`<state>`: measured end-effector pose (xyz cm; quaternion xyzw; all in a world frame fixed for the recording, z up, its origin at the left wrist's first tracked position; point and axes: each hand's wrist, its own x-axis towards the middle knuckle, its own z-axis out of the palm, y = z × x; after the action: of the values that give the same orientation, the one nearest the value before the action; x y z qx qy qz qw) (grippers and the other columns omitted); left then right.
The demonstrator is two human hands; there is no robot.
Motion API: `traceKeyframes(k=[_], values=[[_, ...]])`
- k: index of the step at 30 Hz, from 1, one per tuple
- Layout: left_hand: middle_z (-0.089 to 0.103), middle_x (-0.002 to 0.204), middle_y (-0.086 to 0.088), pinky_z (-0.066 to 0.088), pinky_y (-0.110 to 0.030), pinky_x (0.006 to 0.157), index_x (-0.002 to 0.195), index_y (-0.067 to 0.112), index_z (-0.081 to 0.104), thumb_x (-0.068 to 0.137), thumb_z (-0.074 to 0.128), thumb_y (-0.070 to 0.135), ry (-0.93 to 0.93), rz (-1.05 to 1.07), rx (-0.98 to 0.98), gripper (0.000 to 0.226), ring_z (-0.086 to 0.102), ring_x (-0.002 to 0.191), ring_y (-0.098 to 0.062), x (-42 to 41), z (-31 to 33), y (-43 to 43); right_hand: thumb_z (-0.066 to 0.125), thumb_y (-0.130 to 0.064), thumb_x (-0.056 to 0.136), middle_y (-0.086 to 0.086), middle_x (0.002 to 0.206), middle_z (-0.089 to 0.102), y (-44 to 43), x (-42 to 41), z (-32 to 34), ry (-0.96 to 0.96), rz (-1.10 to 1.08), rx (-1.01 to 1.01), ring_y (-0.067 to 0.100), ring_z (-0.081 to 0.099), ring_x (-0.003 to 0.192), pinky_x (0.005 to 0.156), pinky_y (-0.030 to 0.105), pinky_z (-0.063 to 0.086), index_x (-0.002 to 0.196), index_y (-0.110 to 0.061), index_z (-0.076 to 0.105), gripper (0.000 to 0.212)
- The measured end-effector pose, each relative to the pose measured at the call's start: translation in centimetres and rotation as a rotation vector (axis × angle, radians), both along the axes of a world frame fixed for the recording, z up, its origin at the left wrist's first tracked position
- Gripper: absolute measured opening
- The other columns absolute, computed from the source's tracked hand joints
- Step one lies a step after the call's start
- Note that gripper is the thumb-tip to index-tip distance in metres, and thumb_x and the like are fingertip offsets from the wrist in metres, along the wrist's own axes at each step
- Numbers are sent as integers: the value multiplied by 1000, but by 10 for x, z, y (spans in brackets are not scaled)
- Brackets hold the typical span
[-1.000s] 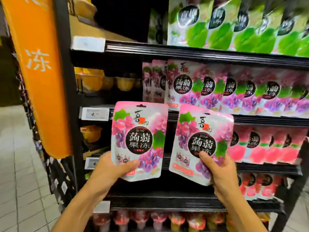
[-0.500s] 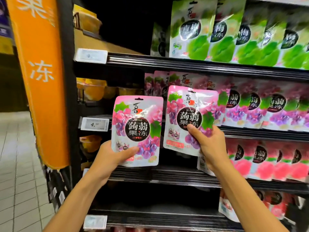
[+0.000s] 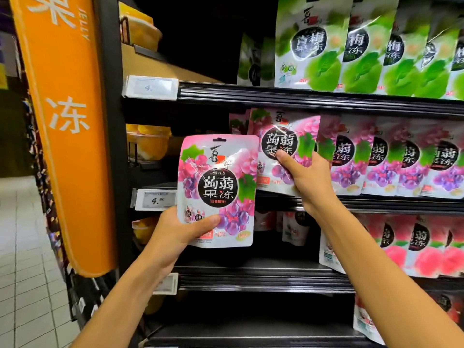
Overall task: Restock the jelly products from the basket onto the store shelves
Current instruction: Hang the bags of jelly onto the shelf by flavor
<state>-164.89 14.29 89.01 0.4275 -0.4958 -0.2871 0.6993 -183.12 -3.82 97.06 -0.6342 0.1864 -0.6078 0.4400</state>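
Observation:
My left hand point(image 3: 175, 234) grips the bottom of a pink-and-purple grape jelly pouch point(image 3: 218, 182), upright in front of the shelves. My right hand point(image 3: 305, 175) holds a second grape jelly pouch point(image 3: 281, 144) by its lower right part, thumb across its front. This pouch is up at the left end of the row of grape pouches point(image 3: 391, 159) on the middle shelf point(image 3: 376, 200). The basket is out of view.
Green plum jelly pouches point(image 3: 351, 43) fill the shelf above, pink peach pouches point(image 3: 426, 244) the shelf below. Yellow fruit cups point(image 3: 148, 141) sit in the bay further left. An orange sign panel point(image 3: 62, 121) hangs at the left. White price tags point(image 3: 155, 197) line the shelf edges.
My right hand has carried its pouch up and back into the grape row on the middle shelf. My left hand has kept its pouch in front, raising it slightly.

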Motion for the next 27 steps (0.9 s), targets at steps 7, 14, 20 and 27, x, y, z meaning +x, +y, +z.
traceKeyframes(k=[7, 14, 20, 27], values=[[73, 111, -12, 58, -29, 79, 109, 19, 73, 63, 88, 28, -11, -54, -6, 49, 70, 103, -29, 6, -3, -1, 77, -28, 82, -3, 62, 70, 2, 23, -5, 114, -49, -142, 6, 57, 46, 43, 17, 43, 88, -5, 58, 30], [73, 111, -12, 59, -32, 79, 109, 20, 73, 56, 93, 36, 8, -41, 18, 59, 70, 103, -30, 11, -14, -1, 80, -37, 76, -6, 98, 72, 9, -2, -15, 381, -199, -266, 4, 68, 91, 81, 22, 53, 107, -12, 61, 44], [74, 108, -11, 59, -29, 76, 106, 21, 74, 49, 95, 41, 26, 9, 10, 64, 72, 100, -28, 10, -22, -6, 81, -40, 75, -16, 82, 66, 16, -27, -27, 452, -431, -284, 5, 65, 79, 78, 23, 53, 107, -19, 67, 40], [74, 108, -11, 58, -29, 76, 107, 20, 74, 51, 95, 40, 28, 17, 1, 63, 71, 101, -28, 5, -20, -7, 83, -41, 73, -17, 73, 63, 13, -19, -25, 495, -531, -256, 9, 64, 75, 83, 44, 54, 104, -23, 70, 38]])
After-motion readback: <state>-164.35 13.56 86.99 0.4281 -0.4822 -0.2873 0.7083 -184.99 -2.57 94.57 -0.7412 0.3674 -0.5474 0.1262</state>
